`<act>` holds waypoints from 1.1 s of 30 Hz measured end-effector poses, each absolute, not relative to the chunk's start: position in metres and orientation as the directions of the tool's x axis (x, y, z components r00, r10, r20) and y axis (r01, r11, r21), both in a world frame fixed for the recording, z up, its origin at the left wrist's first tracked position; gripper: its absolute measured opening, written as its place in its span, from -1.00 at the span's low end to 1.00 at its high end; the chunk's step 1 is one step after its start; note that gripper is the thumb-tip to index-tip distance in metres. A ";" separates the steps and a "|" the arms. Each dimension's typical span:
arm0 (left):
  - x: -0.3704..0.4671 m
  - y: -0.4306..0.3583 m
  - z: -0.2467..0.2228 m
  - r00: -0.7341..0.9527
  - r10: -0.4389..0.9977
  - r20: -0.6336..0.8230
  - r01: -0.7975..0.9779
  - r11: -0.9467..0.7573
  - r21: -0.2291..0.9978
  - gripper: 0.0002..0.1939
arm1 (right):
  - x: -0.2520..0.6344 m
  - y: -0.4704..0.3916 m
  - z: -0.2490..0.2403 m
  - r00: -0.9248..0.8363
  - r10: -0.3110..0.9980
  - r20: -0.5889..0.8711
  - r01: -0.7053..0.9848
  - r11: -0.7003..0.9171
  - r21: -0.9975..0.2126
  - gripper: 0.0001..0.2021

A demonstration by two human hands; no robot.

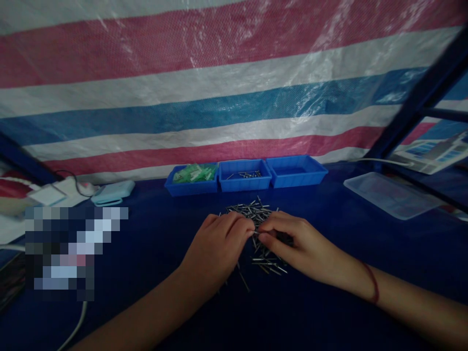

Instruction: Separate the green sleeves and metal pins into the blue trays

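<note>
My left hand (221,246) and my right hand (305,246) meet over a heap of thin metal pins (252,209) on the dark blue table. Between their fingertips shows a short bit of one thin metal pin (255,232). The right thumb and index finger pinch it, while the curled left fingers close on its other end. Most of that pin is hidden. Several loose pins (270,265) lie beneath the right hand, and a single pin (243,282) rests apart beside the left wrist.
Behind the heap stand three blue trays: one with green plastic packets (195,173), one with some pins (244,183), and a right one (298,178). A clear plastic lid (393,195) lies right. A light blue device (112,192) and cables are left. A striped sheet (219,97) hangs behind.
</note>
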State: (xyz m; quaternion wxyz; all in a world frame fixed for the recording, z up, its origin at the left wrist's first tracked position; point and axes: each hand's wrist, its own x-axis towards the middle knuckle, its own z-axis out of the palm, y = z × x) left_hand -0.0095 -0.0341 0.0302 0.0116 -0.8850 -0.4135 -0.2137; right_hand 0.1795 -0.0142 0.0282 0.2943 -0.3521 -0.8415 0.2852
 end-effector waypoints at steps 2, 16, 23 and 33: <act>-0.008 -0.035 0.032 0.478 0.786 0.393 0.712 -0.609 0.350 -0.90 | 0.179 -0.014 0.027 -0.559 0.784 0.269 0.397 0.538 -0.744 -0.83; -0.002 -0.035 0.038 0.270 0.932 0.242 0.528 -0.353 0.772 -0.93 | 0.175 -0.019 0.025 -0.486 0.852 0.194 0.271 0.358 -0.893 -0.82; -0.003 -0.037 0.039 0.292 0.912 0.289 0.511 -0.404 0.758 -0.95 | 0.173 -0.020 0.027 -0.529 0.830 0.177 0.195 0.322 -0.926 -0.75; -0.004 -0.037 0.039 0.287 0.890 0.354 0.542 -0.456 0.706 -0.92 | 0.173 -0.020 0.023 -0.414 0.878 0.242 0.113 0.313 -0.943 -0.88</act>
